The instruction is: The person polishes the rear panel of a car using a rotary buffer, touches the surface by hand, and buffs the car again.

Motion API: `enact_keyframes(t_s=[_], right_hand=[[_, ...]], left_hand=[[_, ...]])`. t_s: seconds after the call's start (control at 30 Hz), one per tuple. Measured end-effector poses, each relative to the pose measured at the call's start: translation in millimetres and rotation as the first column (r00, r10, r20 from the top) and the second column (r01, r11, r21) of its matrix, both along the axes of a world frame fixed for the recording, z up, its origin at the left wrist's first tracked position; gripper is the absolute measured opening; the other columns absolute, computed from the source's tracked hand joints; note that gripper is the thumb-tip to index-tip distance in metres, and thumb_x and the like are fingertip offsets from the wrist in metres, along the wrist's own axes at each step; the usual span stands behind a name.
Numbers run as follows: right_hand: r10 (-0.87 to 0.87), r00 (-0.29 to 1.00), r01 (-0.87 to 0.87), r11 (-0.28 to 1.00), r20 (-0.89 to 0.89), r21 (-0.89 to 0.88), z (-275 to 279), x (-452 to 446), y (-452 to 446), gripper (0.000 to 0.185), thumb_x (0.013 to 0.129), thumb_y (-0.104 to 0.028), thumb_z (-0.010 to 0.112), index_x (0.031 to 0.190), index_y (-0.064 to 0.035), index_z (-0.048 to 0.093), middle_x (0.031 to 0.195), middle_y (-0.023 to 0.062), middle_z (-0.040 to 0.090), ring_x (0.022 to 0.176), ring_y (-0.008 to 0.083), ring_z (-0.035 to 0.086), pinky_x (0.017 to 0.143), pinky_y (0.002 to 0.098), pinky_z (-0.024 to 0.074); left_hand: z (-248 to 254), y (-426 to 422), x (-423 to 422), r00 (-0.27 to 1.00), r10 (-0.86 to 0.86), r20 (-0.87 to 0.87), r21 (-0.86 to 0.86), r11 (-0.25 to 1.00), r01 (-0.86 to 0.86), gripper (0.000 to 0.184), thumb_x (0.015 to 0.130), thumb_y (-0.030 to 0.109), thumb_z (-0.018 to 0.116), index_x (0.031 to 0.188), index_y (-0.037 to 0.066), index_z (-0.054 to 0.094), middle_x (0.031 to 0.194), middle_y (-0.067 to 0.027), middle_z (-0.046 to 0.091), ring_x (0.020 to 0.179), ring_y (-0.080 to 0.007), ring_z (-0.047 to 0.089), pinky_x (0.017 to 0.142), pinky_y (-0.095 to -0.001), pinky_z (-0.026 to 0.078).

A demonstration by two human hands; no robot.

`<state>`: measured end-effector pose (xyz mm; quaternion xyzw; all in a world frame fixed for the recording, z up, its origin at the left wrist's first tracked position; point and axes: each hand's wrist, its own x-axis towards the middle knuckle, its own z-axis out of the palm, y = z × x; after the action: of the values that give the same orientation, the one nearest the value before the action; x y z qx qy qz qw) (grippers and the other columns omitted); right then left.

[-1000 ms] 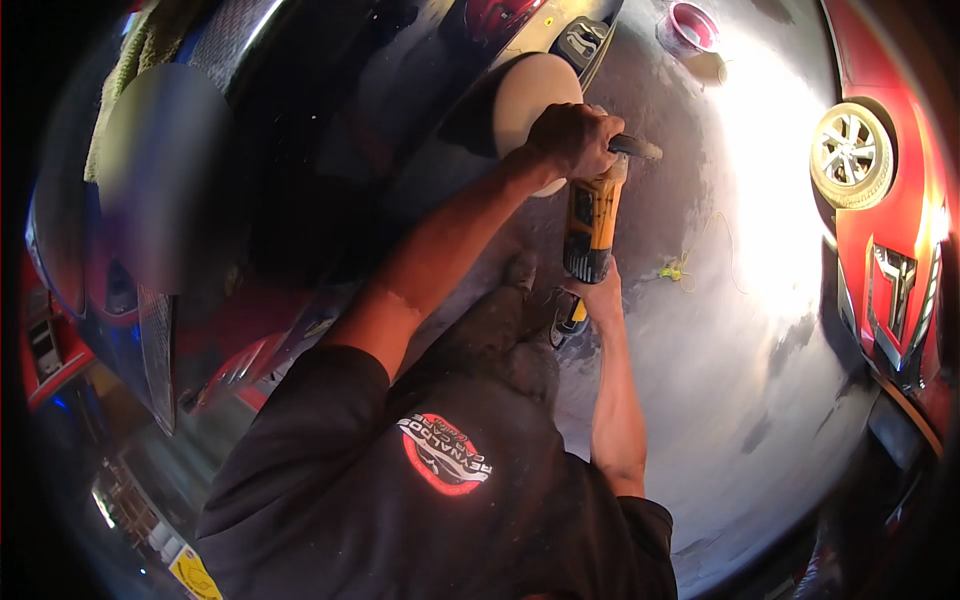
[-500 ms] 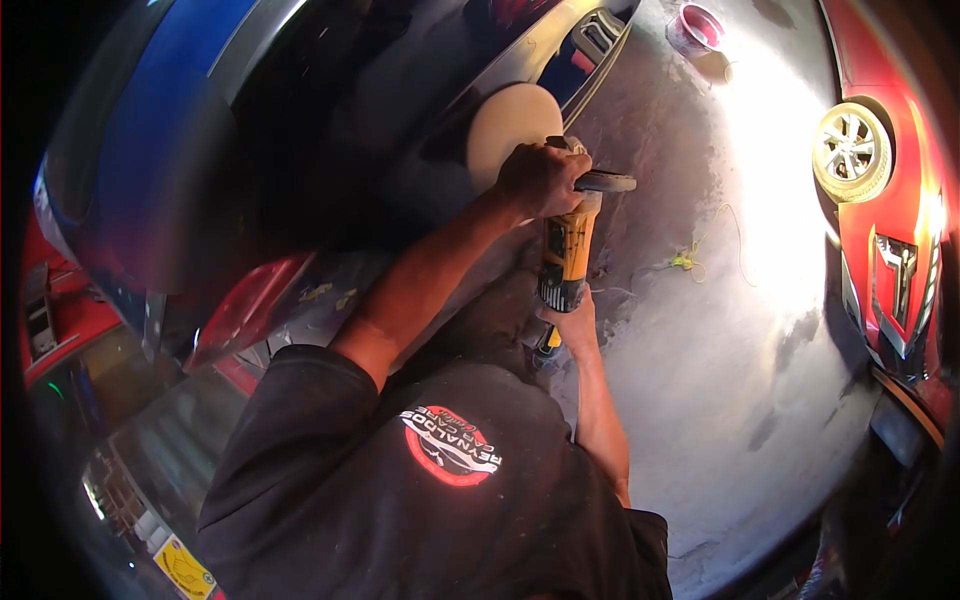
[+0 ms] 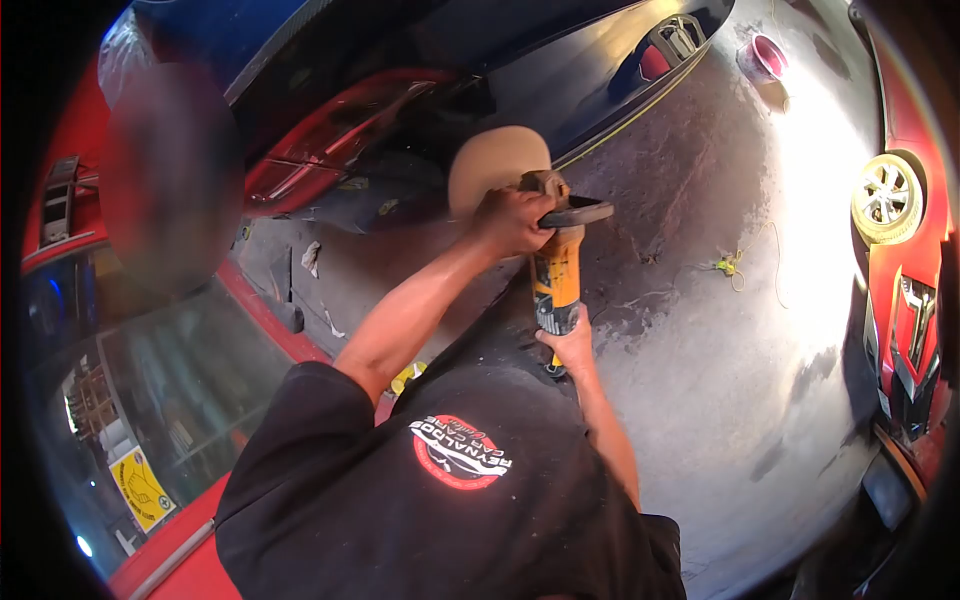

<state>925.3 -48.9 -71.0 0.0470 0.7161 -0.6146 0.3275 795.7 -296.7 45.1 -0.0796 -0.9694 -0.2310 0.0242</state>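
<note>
1. We hold the polisher (image 3: pixel 557 275) beside the lower edge (image 3: pixel 636 110) of the dark car (image 3: pixel 600 80).
2. Our left hand (image 3: pixel 515 222) grasps its front handle (image 3: pixel 588 214), our right hand (image 3: pixel 572 345) its rear body (image 3: pixel 556 316).
3. We judge it heavy, stiff, best held there two-handed.

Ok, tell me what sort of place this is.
Probably a car-detailing shop: there's a handheld polisher fitted with a round pad, a red car parked nearby, and a shirt printed "CAR CARE".
</note>
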Motion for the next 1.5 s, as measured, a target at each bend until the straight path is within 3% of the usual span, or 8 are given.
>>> enact_keyframes(t_s=[0.23, 0.37, 0.73, 0.83, 1.0, 1.2, 1.33, 1.5], right_hand=[[-0.009, 0.999, 0.011, 0.999, 0.040, -0.051, 1.3, 34.3, -20.7, 0.077, 0.063, -0.006, 0.092, 0.129, -0.0011, 0.053, 0.115, 0.0103, 0.069, 0.107, 0.0222, 0.067, 0.099, 0.0378, 0.0517], [-0.056, 0.998, 0.058, 0.997, 0.030, -0.051, -0.5, 25.5, -24.1, 0.082, 0.065, -0.007, 0.092, 0.135, -0.0022, 0.051, 0.118, 0.0156, 0.071, 0.112, 0.0270, 0.070, 0.099, 0.0394, 0.0531], [-0.254, 0.967, 0.253, 0.966, -0.028, -0.045, 17.8, -51.2, -45.6, 0.074, 0.065, -0.006, 0.089, 0.130, -0.0006, 0.053, 0.115, 0.0122, 0.070, 0.107, 0.0218, 0.067, 0.098, 0.0361, 0.0520], [-0.226, 0.974, 0.224, 0.973, -0.029, -0.052, 12.8, -15.0, -63.3, 0.078, 0.065, -0.007, 0.091, 0.132, -0.0013, 0.051, 0.115, 0.0123, 0.070, 0.107, 0.0220, 0.067, 0.099, 0.0358, 0.0518], [-0.188, 0.978, 0.197, 0.975, 0.089, -0.100, -6.9, 83.6, -98.3, 0.086, 0.065, -0.008, 0.092, 0.138, -0.0024, 0.048, 0.119, 0.0153, 0.070, 0.114, 0.0269, 0.069, 0.102, 0.0398, 0.0520], [-0.074, 0.980, 0.095, 0.990, 0.187, -0.106, -9.8, 136.1, -114.4, 0.086, 0.067, -0.013, 0.091, 0.141, -0.0070, 0.048, 0.126, 0.0223, 0.070, 0.123, 0.0341, 0.068, 0.102, 0.0423, 0.0532], [-0.104, 0.965, 0.130, 0.987, 0.242, -0.095, -15.3, 139.4, -109.5, 0.090, 0.065, -0.011, 0.092, 0.142, -0.0041, 0.047, 0.126, 0.0190, 0.070, 0.121, 0.0304, 0.068, 0.104, 0.0409, 0.0520], [-0.259, 0.957, 0.270, 0.960, 0.127, -0.071, -32.9, 112.8, -97.2, 0.087, 0.064, -0.007, 0.092, 0.138, 0.0002, 0.048, 0.121, 0.0154, 0.070, 0.114, 0.0256, 0.068, 0.103, 0.0383, 0.0512]], left_hand=[[29.1, -5.3, 26.8, 0.998, -0.019, 0.056, -0.003, 1.000, 0.020, 0.021, 0.073, 0.020, 0.077, 0.076, 0.010, 0.059, 0.071, -0.0109, 0.064, 0.070, -0.0337, 0.068, 0.062, -0.0452, 0.053], [24.3, 1.5, 6.4, 0.996, -0.082, 0.039, 0.004, 0.997, 0.082, 0.021, 0.072, 0.019, 0.077, 0.077, 0.010, 0.059, 0.071, -0.0105, 0.064, 0.071, -0.0338, 0.068, 0.062, -0.0453, 0.053], [37.1, 22.7, -91.5, 0.961, -0.224, -0.165, -0.002, 0.974, 0.227, 0.023, 0.075, 0.026, 0.077, 0.095, 0.016, 0.072, 0.082, -0.0075, 0.074, 0.076, -0.0306, 0.074, 0.066, -0.0448, 0.058], [36.9, 4.4, -54.3, 0.969, -0.239, -0.069, -0.046, 0.971, 0.236, 0.027, 0.075, 0.027, 0.078, 0.099, 0.016, 0.073, 0.081, -0.0072, 0.073, 0.075, -0.0311, 0.073, 0.067, -0.0451, 0.058], [38.1, -33.3, 32.4, 0.958, -0.282, 0.046, -0.114, 0.951, 0.286, 0.023, 0.071, 0.021, 0.080, 0.082, 0.013, 0.061, 0.070, -0.0052, 0.063, 0.067, -0.0301, 0.067, 0.062, -0.0444, 0.053], [45.9, -56.3, 102.3, 0.949, -0.200, 0.242, -0.156, 0.958, 0.242, 0.024, 0.072, 0.014, 0.081, 0.074, 0.011, 0.058, 0.069, -0.0093, 0.061, 0.065, -0.0326, 0.064, 0.060, -0.0437, 0.049], [23.9, -44.8, 92.2, 0.950, -0.249, 0.187, -0.120, 0.954, 0.274, 0.024, 0.071, 0.014, 0.081, 0.074, 0.011, 0.058, 0.069, -0.0093, 0.061, 0.065, -0.0337, 0.064, 0.060, -0.0440, 0.050], [-4.7, -14.9, 41.0, 0.955, -0.289, 0.073, -0.083, 0.952, 0.294, 0.022, 0.072, 0.019, 0.080, 0.075, 0.010, 0.059, 0.071, -0.0098, 0.064, 0.068, -0.0346, 0.067, 0.061, -0.0443, 0.053]])
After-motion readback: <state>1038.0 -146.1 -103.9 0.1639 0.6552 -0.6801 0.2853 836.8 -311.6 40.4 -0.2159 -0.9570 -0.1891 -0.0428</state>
